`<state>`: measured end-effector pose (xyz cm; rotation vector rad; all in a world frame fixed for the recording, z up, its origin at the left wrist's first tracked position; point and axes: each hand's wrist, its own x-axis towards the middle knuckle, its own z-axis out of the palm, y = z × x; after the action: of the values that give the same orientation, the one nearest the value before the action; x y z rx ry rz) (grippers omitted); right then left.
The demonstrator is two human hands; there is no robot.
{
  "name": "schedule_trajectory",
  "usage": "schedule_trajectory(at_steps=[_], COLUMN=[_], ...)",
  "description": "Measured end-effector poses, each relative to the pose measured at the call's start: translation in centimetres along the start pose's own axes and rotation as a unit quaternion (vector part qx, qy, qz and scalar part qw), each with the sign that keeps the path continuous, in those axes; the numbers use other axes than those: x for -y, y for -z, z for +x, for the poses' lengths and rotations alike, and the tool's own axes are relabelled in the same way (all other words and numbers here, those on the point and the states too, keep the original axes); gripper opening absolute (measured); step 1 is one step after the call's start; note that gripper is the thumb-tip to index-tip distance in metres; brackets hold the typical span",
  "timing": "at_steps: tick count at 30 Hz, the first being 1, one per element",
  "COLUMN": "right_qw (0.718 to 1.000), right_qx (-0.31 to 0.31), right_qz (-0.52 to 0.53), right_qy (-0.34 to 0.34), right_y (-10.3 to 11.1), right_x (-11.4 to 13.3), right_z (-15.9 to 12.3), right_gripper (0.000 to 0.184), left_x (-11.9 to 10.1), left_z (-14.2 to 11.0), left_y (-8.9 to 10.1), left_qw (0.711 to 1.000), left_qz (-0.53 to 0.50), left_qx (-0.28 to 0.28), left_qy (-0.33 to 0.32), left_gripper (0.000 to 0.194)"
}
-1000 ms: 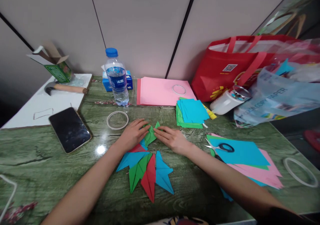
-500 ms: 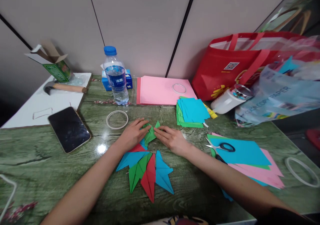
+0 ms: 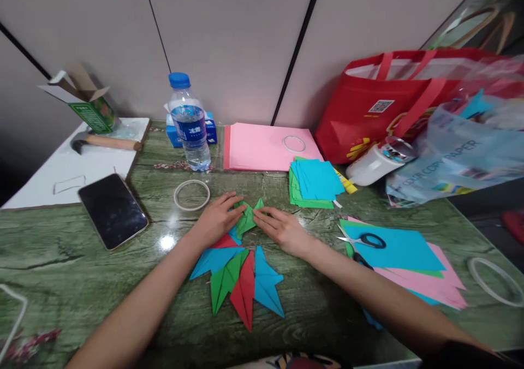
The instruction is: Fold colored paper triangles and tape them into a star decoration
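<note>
A folded green paper piece (image 3: pixel 246 221) lies on the table between my two hands. My left hand (image 3: pixel 222 214) presses its left side, and its fingers hide part of the paper. From the right, my right hand (image 3: pixel 282 228) has its fingertips together on the other edge. Toward me, folded pieces spread in a curved fan: a blue one (image 3: pixel 215 261), a green one (image 3: pixel 226 281), a red one (image 3: pixel 244 291) and a separate blue one (image 3: pixel 267 283). Another red piece (image 3: pixel 225 242) is partly covered by my left hand.
Scissors (image 3: pixel 364 241) rest on coloured sheets (image 3: pixel 403 249) at right. Beyond my hands are a tape roll (image 3: pixel 191 195), a water bottle (image 3: pixel 190 126), pink paper (image 3: pixel 262 148) and cut blue squares (image 3: pixel 317 180). A phone (image 3: pixel 113 210) and hammer (image 3: pixel 106 142) lie left; a red bag (image 3: pixel 368 118) stands right.
Both hands stay at the green paper with almost no movement. The view shifts slightly, and the folded pieces keep their places.
</note>
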<state>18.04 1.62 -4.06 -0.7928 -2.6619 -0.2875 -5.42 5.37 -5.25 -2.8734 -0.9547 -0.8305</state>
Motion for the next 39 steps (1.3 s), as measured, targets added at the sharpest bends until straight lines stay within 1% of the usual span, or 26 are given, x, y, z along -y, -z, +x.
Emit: schedule_trajectory(at_steps=[6, 12, 17, 22, 26, 31, 34, 39], right_qw=[1.0, 1.0, 1.0, 1.0, 0.999, 0.998, 0.997, 0.995], right_qx=[-0.014, -0.007, -0.014, -0.006, -0.028, -0.06, -0.076, -0.092], right_qz=[0.008, 0.011, 0.016, 0.027, 0.043, 0.011, 0.0, 0.007], right_qy=[0.006, -0.004, -0.014, -0.014, -0.004, -0.026, -0.022, -0.036], right_y=[-0.1, -0.4, -0.5, -0.3, -0.3, -0.7, -0.8, -1.0], right_x=[-0.1, 0.0, 0.0, 0.0, 0.0, 0.2, 0.2, 0.2], right_z=[-0.2, -0.4, -0.4, -0.6, -0.6, -0.1, 0.2, 0.2], right_gripper=[0.029, 0.03, 0.029, 0.031, 0.031, 0.026, 0.024, 0.022], left_x=[0.0, 0.0, 0.1, 0.0, 0.1, 0.0, 0.0, 0.0], left_z=[-0.1, 0.0, 0.0, 0.0, 0.0, 0.0, 0.0, 0.0], left_y=[-0.1, -0.1, -0.1, 0.0, -0.1, -0.1, -0.1, -0.1], left_qw=[1.0, 1.0, 1.0, 1.0, 0.999, 0.999, 0.999, 0.999], left_qz=[-0.013, -0.006, 0.001, -0.023, -0.039, -0.033, -0.034, -0.038], left_qx=[0.001, 0.01, 0.009, 0.008, 0.006, 0.002, 0.004, 0.007], left_qy=[0.01, 0.009, 0.002, 0.013, 0.014, 0.009, 0.012, 0.017], left_gripper=[0.024, 0.024, 0.025, 0.025, 0.025, 0.025, 0.025, 0.025])
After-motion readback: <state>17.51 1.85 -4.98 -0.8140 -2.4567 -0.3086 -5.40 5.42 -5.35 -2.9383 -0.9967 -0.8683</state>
